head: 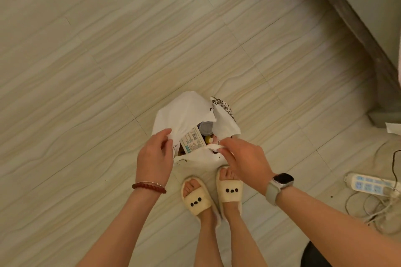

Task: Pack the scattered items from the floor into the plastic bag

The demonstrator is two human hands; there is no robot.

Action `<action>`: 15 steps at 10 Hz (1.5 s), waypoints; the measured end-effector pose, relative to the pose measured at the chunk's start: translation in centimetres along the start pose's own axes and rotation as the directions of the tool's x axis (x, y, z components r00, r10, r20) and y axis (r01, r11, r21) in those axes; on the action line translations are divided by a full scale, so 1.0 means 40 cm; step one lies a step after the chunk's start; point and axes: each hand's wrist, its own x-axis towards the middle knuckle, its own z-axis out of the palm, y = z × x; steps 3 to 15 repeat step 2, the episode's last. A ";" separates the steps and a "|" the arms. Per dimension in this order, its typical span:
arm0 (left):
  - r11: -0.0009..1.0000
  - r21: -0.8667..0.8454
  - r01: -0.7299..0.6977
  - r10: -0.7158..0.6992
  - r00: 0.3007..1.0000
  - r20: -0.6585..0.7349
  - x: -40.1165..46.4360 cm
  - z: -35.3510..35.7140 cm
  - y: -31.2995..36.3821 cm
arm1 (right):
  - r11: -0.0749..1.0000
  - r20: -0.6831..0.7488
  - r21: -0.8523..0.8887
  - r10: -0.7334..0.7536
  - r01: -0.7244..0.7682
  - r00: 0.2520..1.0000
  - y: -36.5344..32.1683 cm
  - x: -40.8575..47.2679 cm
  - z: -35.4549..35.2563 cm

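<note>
Most of the plastic bag's point(184, 112) contents — hidden by its folds — box point(193, 140) print unreadable.

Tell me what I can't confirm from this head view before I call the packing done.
- Bag contents: the plastic bag folds and both hands hide all but a printed box and a grey lid.
- Box text: too small to read.
- Left hand and right hand fingertips: buried in the bag rim.
- Floor behind the person: outside the frame.
- Power strip cables: cut by the right edge.
</note>
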 end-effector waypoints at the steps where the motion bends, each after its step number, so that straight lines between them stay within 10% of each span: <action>1: 0.992 0.120 -0.046 0.020 0.977 0.213 -0.034 0.062 -0.007 | 0.988 0.194 0.057 0.127 -0.141 0.973 0.005 0.004 0.034; 15: 0.954 0.264 -0.146 0.063 0.953 0.298 -0.057 0.112 0.006 | 0.950 0.139 0.228 0.185 -0.213 0.973 -0.001 0.025 0.018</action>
